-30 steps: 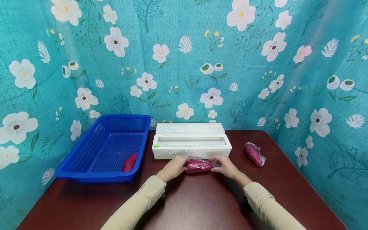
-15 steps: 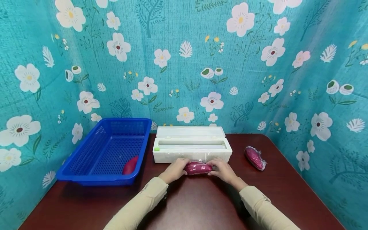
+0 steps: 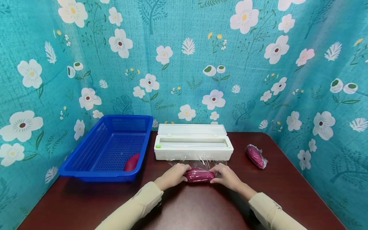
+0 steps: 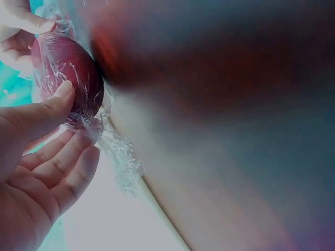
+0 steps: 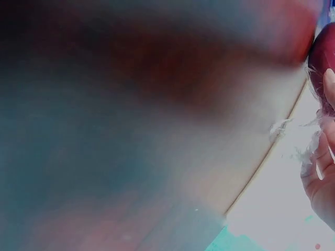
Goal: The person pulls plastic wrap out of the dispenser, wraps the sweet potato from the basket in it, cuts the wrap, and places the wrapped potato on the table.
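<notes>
A purple-red oblong vegetable (image 3: 199, 175), wrapped in clear cling film, lies crosswise in front of a white cling film dispenser (image 3: 194, 155). My left hand (image 3: 174, 174) grips its left end, with the thumb on top in the left wrist view and fingers at the bunched film (image 4: 123, 162). At the other end my right hand (image 3: 227, 176) holds the vegetable between thumb and fingers. Only part of that hand enters the right wrist view. A stretch of film (image 3: 198, 160) spans from the dispenser's front to the vegetable. The dispenser's lid (image 3: 192, 129) stands raised, and a green slider (image 3: 158, 146) sits at its left.
A blue plastic basket (image 3: 95, 175) stands at the left with a reddish vegetable (image 3: 132, 162) inside. Another film-wrapped purple-red vegetable (image 3: 256, 156) lies on the dark red table (image 3: 198, 207) at the right. A flowered teal curtain (image 3: 184, 80) hangs behind.
Both hands have brought the wrapped vegetable away from the dispenser, toward the person. More film now stretches between the two. The basket and the other wrapped vegetable stay put.
</notes>
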A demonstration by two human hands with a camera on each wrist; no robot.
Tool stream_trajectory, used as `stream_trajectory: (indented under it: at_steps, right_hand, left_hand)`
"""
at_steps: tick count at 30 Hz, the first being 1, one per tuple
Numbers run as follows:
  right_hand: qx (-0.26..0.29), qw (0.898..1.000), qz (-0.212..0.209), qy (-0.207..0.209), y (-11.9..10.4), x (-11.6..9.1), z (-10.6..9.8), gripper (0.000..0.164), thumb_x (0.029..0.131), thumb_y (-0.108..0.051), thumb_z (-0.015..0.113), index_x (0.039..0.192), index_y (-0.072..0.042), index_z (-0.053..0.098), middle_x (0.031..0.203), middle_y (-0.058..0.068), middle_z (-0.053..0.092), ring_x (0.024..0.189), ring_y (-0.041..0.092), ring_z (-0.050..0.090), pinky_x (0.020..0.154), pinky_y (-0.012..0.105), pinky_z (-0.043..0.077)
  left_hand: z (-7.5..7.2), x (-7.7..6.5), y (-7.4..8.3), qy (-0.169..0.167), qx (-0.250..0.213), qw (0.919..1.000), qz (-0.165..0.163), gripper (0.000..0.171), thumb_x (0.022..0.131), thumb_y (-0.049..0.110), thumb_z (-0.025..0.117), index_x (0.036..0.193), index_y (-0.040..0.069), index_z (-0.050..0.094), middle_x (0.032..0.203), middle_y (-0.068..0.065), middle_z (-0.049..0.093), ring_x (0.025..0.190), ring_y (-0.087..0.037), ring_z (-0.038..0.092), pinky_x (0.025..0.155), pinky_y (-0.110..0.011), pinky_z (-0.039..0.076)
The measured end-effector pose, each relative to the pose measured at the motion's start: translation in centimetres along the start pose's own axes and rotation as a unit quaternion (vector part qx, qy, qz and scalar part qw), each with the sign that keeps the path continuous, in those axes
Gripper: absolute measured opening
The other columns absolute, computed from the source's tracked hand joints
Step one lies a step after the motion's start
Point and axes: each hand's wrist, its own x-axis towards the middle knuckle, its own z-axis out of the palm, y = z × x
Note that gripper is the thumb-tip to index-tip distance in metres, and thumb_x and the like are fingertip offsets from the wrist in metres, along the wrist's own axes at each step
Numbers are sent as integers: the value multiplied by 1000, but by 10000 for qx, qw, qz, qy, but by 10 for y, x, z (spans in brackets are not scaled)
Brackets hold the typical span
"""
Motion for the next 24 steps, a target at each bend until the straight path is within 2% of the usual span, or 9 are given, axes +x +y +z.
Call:
stream_trajectory:
  at_steps: [3, 7, 10, 13, 16, 18, 20, 24]
  right_hand:
    - [227, 9997, 60, -112, -5, -6, -2, 37, 65, -19, 79, 96, -8, 63, 77, -7, 58, 69, 10, 53, 61, 24, 46]
    - [548, 9983, -57, -182, -7, -10, -4, 31, 69, -19, 76, 93, -9, 58, 77, -6, 61, 67, 6, 56, 61, 26, 47]
    - [914, 9952, -177, -291, -7, -13, -4, 23, 73, -16, 73, 89, -9, 59, 74, -5, 62, 59, 4, 53, 52, 22, 46]
    - [1178, 9916, -288, -440, -7, -14, -5, 17, 77, -15, 69, 90, -8, 61, 75, -5, 63, 58, 2, 51, 50, 19, 44]
    - [1182, 9902, -408, -625, -8, -14, -5, 15, 80, -16, 65, 91, -6, 63, 77, -6, 63, 63, 1, 51, 55, 19, 44]
    - [1070, 9902, -422, -791, -8, -15, -5, 16, 83, -17, 63, 92, -5, 65, 78, -8, 63, 67, 0, 50, 58, 19, 44]
    - [946, 9901, -403, -956, -10, -15, -5, 18, 85, -18, 60, 94, -3, 66, 79, -8, 62, 69, 0, 51, 61, 20, 45]
    - [767, 9896, -152, -1204, -13, -17, -5, 28, 89, -20, 55, 102, 2, 63, 85, -2, 64, 73, 1, 53, 66, 23, 47]
  left_hand:
    - [-1, -7, 4, -50, -246, 9997, 32, 31, 74, 7, 71, 100, 5, 54, 92, -3, 62, 83, -10, 58, 73, -21, 45]
    - [-3, -14, 9, -200, -402, 9990, 4, 28, 80, 7, 66, 106, 5, 56, 95, -2, 62, 86, -9, 57, 76, -22, 45]
    - [-6, -17, 12, -320, -222, 9992, 16, 33, 82, 14, 65, 112, 3, 58, 101, -5, 62, 93, -11, 57, 81, -23, 44]
    - [-6, -20, 15, -399, 148, 9991, 34, 44, 78, 26, 69, 113, 1, 59, 104, -7, 60, 95, -13, 56, 83, -24, 43]
    - [-4, -21, 16, -499, 552, 9972, 28, 57, 69, 39, 74, 111, 3, 61, 99, -4, 56, 91, -13, 53, 81, -24, 43]
    - [-2, -22, 16, -513, 696, 9962, 54, 60, 65, 42, 75, 109, 4, 62, 96, -2, 55, 87, -12, 53, 78, -24, 44]
    - [0, -22, 17, -500, 631, 9968, 28, 59, 65, 40, 75, 109, 5, 61, 96, -1, 57, 87, -11, 54, 78, -24, 44]
    - [-1, -22, 19, -428, 183, 9987, -196, 53, 69, 31, 75, 109, 3, 55, 96, -4, 62, 86, -11, 59, 75, -23, 46]
